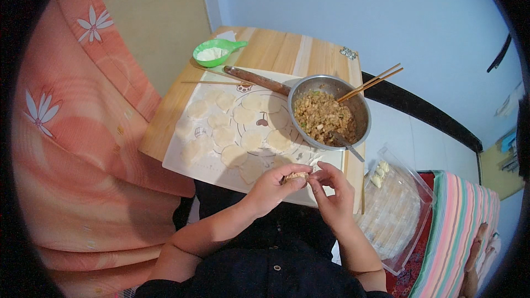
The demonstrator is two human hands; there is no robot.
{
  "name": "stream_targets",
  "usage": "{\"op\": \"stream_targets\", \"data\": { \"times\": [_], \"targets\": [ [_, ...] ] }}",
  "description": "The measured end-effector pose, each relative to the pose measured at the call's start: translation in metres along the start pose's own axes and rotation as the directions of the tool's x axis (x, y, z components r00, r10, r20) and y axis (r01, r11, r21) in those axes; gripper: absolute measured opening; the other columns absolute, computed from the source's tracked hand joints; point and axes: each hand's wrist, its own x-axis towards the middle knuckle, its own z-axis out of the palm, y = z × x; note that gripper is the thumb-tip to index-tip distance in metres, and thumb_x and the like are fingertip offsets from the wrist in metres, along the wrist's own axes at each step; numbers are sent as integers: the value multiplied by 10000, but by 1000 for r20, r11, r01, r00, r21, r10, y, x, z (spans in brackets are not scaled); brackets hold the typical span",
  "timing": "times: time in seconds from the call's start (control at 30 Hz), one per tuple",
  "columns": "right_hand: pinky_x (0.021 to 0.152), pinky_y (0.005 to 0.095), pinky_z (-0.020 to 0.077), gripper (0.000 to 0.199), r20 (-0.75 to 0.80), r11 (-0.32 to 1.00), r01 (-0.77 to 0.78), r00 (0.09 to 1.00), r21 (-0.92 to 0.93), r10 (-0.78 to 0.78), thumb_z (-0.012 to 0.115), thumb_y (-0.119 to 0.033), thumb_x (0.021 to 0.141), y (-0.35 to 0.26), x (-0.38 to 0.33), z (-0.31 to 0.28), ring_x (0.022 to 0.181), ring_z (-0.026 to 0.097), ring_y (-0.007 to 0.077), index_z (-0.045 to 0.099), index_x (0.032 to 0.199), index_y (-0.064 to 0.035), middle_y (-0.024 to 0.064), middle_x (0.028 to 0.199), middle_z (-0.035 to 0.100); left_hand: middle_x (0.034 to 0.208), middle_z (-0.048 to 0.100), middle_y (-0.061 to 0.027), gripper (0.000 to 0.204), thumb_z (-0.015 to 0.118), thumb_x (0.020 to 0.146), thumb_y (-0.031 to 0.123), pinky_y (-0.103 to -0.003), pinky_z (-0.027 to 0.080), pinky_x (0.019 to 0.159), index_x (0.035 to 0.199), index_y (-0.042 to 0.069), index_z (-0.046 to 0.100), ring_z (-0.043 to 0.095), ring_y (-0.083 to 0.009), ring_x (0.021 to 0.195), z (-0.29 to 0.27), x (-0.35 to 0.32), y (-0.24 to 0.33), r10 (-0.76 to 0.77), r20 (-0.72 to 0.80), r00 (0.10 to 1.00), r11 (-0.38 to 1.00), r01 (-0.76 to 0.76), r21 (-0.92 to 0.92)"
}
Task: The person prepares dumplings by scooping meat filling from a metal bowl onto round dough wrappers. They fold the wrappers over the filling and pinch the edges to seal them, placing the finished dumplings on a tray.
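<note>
pale dumpling [296, 176] pinched between left hand [274, 186] and right hand [331, 190], fingers curled shut.

Dumpling [296, 176] mostly hidden between fingers [323, 179]; spoon [345, 144] bowl buried in filling [323, 117].

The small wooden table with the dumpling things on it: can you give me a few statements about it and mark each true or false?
1. Both hands, the left hand and the right hand, pinch one filled dumpling between them. True.
2. The round steel bowl is empty. False: it holds chopped brownish filling.
3. A pair of wooden chopsticks rests on the bowl's rim. True.
4. The green plastic scoop holds water. False: it holds white flour.
5. Flat round dough wrappers lie on the white mat. True.
6. The wooden rolling pin lies on the floor. False: it lies on the mat's far edge.
</note>
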Motion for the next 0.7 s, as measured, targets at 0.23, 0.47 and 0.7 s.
{"op": "stream_targets", "data": {
  "times": [0.23,0.47,0.7],
  "targets": [
    [670,291,521,371,23,999,-35,999,-9,35,675,-7,762,5,2,-2,784,624,213,555,1111,-43,120,910,599,1247,487,-89,528,370,965,395,-355,357,1015,1297,-14,398,466,-180,1166,-3,7,-8,-153,207,966,765,249,-594],
    [733,365,450,452,49,959,160,987,-235,-152,738,-75,686,4,-3,5,853,536,304,552,1097,-44,150,957,549,1252,462,-59,636,299,935,527,-364,366,958,1327,31,368,445,-179,1147,-1,13,-12,-23,170,985,666,142,-732],
    [725,345,445,473,49,940,180,984,-291,-173,763,-78,653,9,-3,11,854,520,276,560,1079,-47,129,954,534,1265,447,-28,614,295,939,519,-351,357,964,1346,62,346,423,-163,1170,12,7,-13,-81,128,988,674,149,-723]
  ]
}}
